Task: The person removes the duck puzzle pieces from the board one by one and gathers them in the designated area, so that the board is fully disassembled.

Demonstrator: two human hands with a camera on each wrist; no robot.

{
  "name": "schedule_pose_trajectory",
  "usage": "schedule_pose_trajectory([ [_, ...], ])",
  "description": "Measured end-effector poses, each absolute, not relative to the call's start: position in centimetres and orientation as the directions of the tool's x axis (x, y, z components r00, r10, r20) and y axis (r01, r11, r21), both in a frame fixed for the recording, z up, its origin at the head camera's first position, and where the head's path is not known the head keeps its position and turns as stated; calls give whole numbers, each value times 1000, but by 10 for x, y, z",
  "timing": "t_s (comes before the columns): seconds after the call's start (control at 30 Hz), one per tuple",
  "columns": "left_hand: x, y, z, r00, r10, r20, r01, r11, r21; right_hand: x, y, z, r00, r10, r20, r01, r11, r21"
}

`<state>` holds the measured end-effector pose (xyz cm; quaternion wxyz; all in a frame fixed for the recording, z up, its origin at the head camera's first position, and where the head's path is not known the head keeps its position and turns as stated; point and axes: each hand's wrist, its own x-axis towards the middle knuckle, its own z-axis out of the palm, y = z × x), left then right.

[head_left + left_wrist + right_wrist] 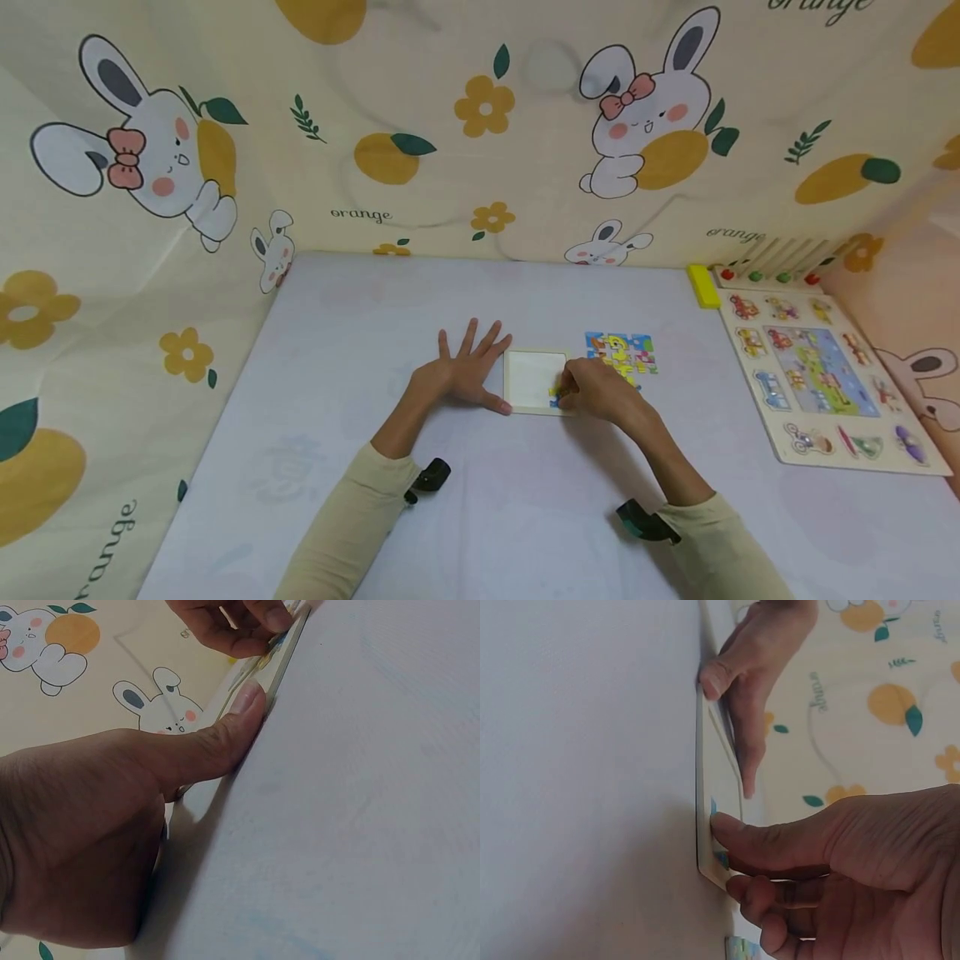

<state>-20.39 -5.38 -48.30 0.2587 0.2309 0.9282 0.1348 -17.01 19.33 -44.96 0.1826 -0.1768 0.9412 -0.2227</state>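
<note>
A shallow white puzzle tray with a pale rim lies flat on the table. My left hand rests at its left side with fingers spread, the thumb on the rim at the near left corner. Over the tray's right end, my right hand pinches a small jigsaw piece between thumb and curled fingers, at the near right corner. The fingers hide most of that piece. Joined and loose colourful jigsaw pieces lie beyond the right hand, partly covered by it.
At the right stands a wooden picture board with vehicle and toy pictures, and a rack of sticks with red and green balls behind it. A yellow block touches the board's far left corner. Patterned cloth rises behind the table.
</note>
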Motion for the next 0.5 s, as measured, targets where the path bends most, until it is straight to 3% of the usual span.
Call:
schedule_pose_trajectory([
  [0.5,-204,-55,-483,-763,496,-415,363,860,360,-169,198,-443,-876,-425,-227,-256,809,-529],
])
